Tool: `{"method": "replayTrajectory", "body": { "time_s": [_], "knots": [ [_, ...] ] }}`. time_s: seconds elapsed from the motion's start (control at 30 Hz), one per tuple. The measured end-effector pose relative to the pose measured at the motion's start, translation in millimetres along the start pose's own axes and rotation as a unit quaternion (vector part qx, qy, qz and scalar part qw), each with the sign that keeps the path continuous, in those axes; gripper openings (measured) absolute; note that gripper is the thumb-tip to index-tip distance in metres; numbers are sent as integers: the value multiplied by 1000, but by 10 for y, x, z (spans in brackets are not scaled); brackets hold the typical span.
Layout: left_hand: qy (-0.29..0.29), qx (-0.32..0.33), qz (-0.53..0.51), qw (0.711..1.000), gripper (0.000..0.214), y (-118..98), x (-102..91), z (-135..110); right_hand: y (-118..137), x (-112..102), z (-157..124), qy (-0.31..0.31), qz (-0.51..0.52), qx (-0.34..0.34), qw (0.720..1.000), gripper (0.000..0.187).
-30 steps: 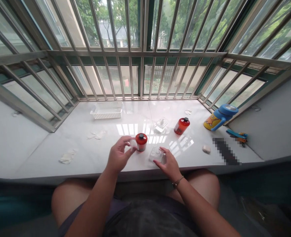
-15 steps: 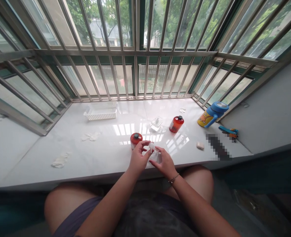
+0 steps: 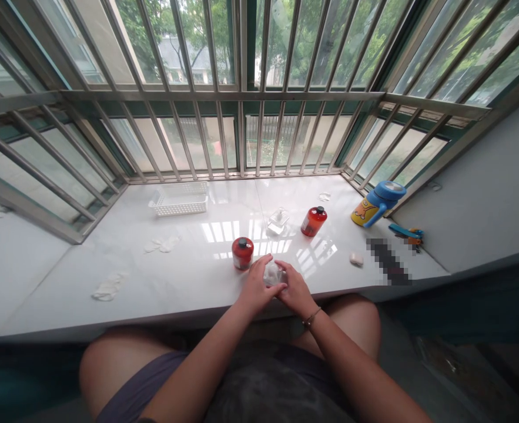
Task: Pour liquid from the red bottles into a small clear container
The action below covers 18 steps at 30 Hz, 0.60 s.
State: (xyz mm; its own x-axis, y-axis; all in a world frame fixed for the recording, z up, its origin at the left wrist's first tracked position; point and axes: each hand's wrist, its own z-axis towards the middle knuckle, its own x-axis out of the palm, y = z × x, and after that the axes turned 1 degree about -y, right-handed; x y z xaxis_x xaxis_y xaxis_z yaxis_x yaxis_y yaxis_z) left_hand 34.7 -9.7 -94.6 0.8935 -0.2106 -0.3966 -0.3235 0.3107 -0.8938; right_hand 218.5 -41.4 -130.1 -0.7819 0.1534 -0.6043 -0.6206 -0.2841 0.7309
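Both hands are cupped around a small clear container (image 3: pixel 273 274) with a whitish rounded piece at its top, near the counter's front edge. My left hand (image 3: pixel 260 282) curls round its left side, the thumb reaching across the front. On the right, my right hand (image 3: pixel 295 288) wraps the other side, fingers bent over it. The hands cover much of the container, so its full shape is hidden. Just left of my left hand stands a red bottle (image 3: pixel 242 256) with a black cap. A similar clear piece with a small knob (image 3: pixel 278 221) sits farther back.
A second red bottle (image 3: pixel 314 221) stands behind to the right. Farther right are a blue and yellow mug (image 3: pixel 377 204), a blue and orange item (image 3: pixel 407 234) and a beige lump (image 3: pixel 356 259). A white basket (image 3: pixel 180 200) and crumpled white pieces (image 3: pixel 108 286) lie left. Metal bars line the windows.
My left hand has lowered the whitish round piece onto the clear container and moved slightly right and down. Its fingers now close round the container beside my right hand.
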Motion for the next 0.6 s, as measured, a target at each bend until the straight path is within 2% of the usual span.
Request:
{"method": "replayTrajectory", "body": {
  "time_s": [0.13,0.27,0.37,0.6],
  "knots": [
    [8,19,-1,1000,73,76,43,-3,90,-239,6,62,86,2,994,81],
    [-6,29,18,999,74,113,83,-31,311,-417,-4,58,163,31,985,83],
    [-12,34,25,999,77,135,109,-41,436,-411,-4,66,197,36,977,79],
    [-10,35,12,999,77,136,107,-38,361,-311,-31,-32,171,91,981,63]
  ]
}}
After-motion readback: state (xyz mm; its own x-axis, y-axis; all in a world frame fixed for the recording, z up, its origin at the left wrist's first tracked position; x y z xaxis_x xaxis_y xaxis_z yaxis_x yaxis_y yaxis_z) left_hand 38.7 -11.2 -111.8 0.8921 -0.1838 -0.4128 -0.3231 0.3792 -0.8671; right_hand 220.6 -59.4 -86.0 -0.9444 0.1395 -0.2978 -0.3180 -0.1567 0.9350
